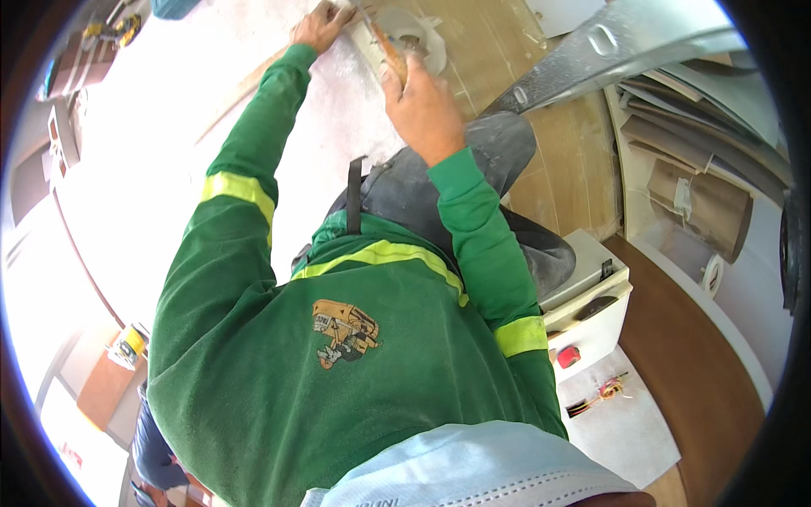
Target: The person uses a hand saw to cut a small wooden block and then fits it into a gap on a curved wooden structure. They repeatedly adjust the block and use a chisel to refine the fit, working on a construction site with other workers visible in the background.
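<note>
My right hand (425, 108) is closed around a tool with an orange-brown handle (390, 57), which points up and to the left. The tool's far end runs out at the top edge, so its exact kind cannot be made out. Alongside it lies a pale, narrow strip (365, 44). My left hand (319, 28) has its fingers curled at the upper end of this strip, close to the tool's far end. A whitish round container (432, 46) stands just right of the tool, partly behind it.
A slotted metal profile (583, 59) slants in at the upper right, beside shelves of stacked sheets (688, 127). By my right knee stands a white box (591, 296), with a red item (568, 357) below. Another person (156, 448) shows at the lower left. Bright glare covers the left floor.
</note>
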The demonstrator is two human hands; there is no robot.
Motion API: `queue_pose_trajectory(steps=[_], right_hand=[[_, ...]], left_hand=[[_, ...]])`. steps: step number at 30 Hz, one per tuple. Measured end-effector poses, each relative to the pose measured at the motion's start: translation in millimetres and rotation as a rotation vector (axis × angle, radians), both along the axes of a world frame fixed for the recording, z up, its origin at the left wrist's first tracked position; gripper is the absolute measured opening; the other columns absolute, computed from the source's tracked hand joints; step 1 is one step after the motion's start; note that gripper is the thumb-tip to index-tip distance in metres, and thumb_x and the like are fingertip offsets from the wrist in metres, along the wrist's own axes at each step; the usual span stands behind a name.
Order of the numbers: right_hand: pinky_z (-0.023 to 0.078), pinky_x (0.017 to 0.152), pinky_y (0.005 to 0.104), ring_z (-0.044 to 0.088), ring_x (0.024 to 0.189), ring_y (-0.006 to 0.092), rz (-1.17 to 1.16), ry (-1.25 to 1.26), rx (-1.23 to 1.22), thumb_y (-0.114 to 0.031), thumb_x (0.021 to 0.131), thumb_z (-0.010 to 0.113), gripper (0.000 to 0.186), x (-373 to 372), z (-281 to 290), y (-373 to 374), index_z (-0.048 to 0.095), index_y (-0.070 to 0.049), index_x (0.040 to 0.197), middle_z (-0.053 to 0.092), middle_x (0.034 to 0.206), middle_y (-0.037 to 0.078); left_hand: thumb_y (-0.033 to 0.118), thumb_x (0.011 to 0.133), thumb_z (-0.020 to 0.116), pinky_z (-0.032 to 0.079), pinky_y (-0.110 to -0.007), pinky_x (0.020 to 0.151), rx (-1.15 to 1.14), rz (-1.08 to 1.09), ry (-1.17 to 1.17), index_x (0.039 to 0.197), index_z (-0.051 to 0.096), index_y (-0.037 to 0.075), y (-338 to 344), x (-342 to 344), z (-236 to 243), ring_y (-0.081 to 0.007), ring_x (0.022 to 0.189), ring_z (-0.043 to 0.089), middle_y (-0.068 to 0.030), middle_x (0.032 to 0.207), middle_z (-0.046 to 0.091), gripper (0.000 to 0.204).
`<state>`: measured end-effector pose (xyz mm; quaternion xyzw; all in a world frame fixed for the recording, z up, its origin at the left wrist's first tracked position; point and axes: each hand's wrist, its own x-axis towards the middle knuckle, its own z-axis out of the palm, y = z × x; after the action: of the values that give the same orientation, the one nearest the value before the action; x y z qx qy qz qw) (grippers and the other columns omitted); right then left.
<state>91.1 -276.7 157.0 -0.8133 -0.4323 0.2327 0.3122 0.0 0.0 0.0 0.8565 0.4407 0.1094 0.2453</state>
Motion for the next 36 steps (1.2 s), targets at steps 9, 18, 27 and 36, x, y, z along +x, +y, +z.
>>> queue_pose_trajectory(steps=[9,18,27,36], right_hand=[[0.054,0.076,0.0584,0.068,0.086,0.0512,-0.034,0.076,0.049,-0.036,0.102,0.059,0.045,-5.0,-7.1,-16.3,0.058,0.0,0.128,0.07,0.088,0.03],[0.054,0.074,0.0582,0.068,0.083,0.0506,-0.031,0.049,0.126,-0.033,0.101,0.06,0.042,-15.1,-8.5,-39.7,0.055,-0.002,0.129,0.07,0.086,0.03],[0.052,0.074,0.058,0.067,0.087,0.0511,-0.037,0.042,0.127,-0.029,0.1,0.063,0.039,-20.4,-6.5,-52.5,0.056,-0.002,0.126,0.07,0.091,0.03],[0.057,0.078,0.0488,0.069,0.096,0.0482,-0.038,0.13,0.001,-0.019,0.099,0.068,0.046,-37.5,71.3,-188.7,0.053,-0.003,0.139,0.07,0.108,0.028]], left_hand=[[0.079,0.092,0.05,0.051,-0.046,0.089,-0.123,-0.152,0.122,0.114,0.071,0.005,7.5,-25.9,-12.5,-0.034,0.098,0.07,-0.0182,0.101,0.073,0.08],[0.079,0.092,0.051,0.052,-0.051,0.101,0.004,-0.244,0.216,0.137,0.06,0.011,0.3,-28.4,-11.4,-0.0385,0.111,0.072,-0.0191,0.116,0.075,0.082],[0.072,0.095,0.052,0.053,-0.057,0.083,0.069,-0.19,0.179,0.126,0.065,0.009,-18.4,-23.2,4.8,-0.0463,0.094,0.07,-0.0247,0.099,0.074,0.071],[0.075,0.093,0.051,0.053,-0.057,0.087,0.04,-0.181,0.186,0.13,0.065,0.006,-18.9,-21.0,2.0,-0.047,0.1,0.069,-0.0266,0.106,0.073,0.079]])
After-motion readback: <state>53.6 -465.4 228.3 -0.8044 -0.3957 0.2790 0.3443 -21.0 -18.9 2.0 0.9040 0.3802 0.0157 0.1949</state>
